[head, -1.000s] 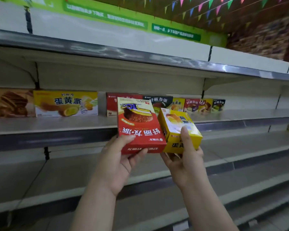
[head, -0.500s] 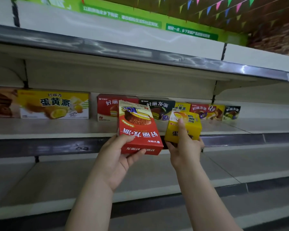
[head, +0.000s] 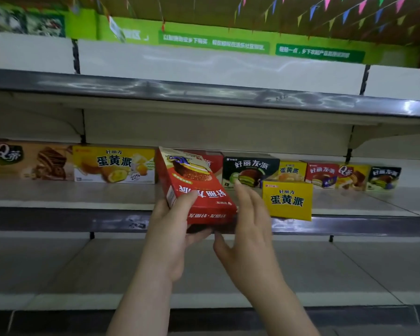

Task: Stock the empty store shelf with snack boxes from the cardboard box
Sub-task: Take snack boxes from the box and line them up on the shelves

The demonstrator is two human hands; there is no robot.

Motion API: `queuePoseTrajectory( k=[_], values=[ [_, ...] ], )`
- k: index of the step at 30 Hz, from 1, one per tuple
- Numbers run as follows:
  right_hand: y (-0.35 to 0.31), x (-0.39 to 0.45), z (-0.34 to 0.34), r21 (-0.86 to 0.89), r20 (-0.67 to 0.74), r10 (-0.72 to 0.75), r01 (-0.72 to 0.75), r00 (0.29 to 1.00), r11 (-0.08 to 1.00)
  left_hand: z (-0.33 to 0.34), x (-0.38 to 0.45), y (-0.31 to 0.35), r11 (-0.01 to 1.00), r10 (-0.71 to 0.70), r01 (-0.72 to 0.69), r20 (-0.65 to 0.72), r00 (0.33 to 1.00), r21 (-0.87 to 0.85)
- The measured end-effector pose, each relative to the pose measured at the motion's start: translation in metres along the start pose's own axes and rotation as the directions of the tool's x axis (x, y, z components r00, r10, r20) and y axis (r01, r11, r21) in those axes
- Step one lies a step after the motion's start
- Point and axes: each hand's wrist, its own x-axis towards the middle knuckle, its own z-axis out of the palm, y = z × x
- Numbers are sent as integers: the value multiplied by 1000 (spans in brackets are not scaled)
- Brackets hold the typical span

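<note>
Partly stocked only: a far row of snack boxes (head: 250, 171) along the shelf (head: 70, 192), small yellow box (head: 287, 200) upright at its near edge, red box (head: 197, 187) gripped in left hand (head: 172, 229), upside down, unshelved, right hand (head: 250, 229) spread, empty, just beside.

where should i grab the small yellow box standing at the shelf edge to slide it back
Probably take the small yellow box by its two short side faces, coming from the front over the shelf lip. It stands upright with its broad printed face toward you and both sides free. The right hand, open beside it, is nearest; the left hand holds the red box.
</note>
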Motion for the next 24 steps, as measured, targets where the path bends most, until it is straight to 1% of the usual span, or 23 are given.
queuePoseTrajectory(
  k=[1,2,3,4,5,6,7,8,9,10,11,12,13,14,16,17,18,19,20,21,22,23,24],
  values=[
    [3,4,5,-71,8,-68,69,998,995,0,-2,1,998,19,-20,20,1000,54],
    [5,7,9,-83,6,-93,93,996,992,-1,-5,2,994,31,-36,46,998,103],
    [6,10,10,-57,-7,-98,97,995,994,-1,-8,4,987,47,-60,91,995,149],
    [6,14,8,8,-34,-74,74,997,997,-2,-11,5,974,65,-94,144,987,205],
    [4,17,4,128,-58,2,5,998,992,-3,-14,7,955,82,-131,189,979,267],
    [1,19,-2,284,-55,121,-101,991,954,-5,-17,8,932,101,-166,211,972,323],
    [-1,22,-6,452,-13,263,-229,965,862,-7,-17,10,906,131,-199,200,971,374],
    [-2,25,-11,601,57,383,-338,922,725,-11,-16,11,884,166,-217,157,974,413],
    [-1,26,-13,721,145,455,-409,878,560,-15,-14,12,862,196,-214,87,977,460],
    [2,27,-15,801,239,488,-455,839,390,-19,-12,13,836,224,-206,27,974,509],
    [4,27,-15,845,316,495,-478,809,241,-23,-9,14,808,248,-202,-7,969,554],
    [5,27,-15,868,365,490,-480,791,129,-29,-6,14,791,266,-206,-20,964,576],
    [4,26,-15,878,393,485,-475,781,52,-33,-4,13,788,285,-225,-16,958,573],
    [3,25,-14,881,416,479,-473,773,-1,-38,-2,12,791,303,-247,-8,953,560],
    [2,22,-11,878,439,480,-476,759,-50,-46,1,8,805,318,-269,-2,948,529],
    [2,22,-9,874,443,485,-484,754,-46,-48,2,6,809,323,-272,-8,946,521],
    [3,22,-7,867,441,492,-497,751,-19,-49,3,6,809,323,-268,-15,946,523],
    [4,23,-6,854,431,499,-519,752,44,-49,5,5,805,320,-260,-21,947,533],
    [4,25,-6,817,409,508,-552,758,167,-49,7,6,799,315,-251,-25,949,547],
    [4,29,-6,734,376,514,-586,771,342,-49,10,9,787,301,-236,-21,953,569],
    [4,35,-6,614,339,504,-593,794,521,-47,16,15,771,286,-223,-11,958,597],
    [4,44,-7,487,308,478,-568,823,664,-45,23,21,745,275,-216,5,961,632],
    [4,55,-7,375,292,447,-531,845,759,-42,33,28,709,269,-212,20,963,673]
  ],
)
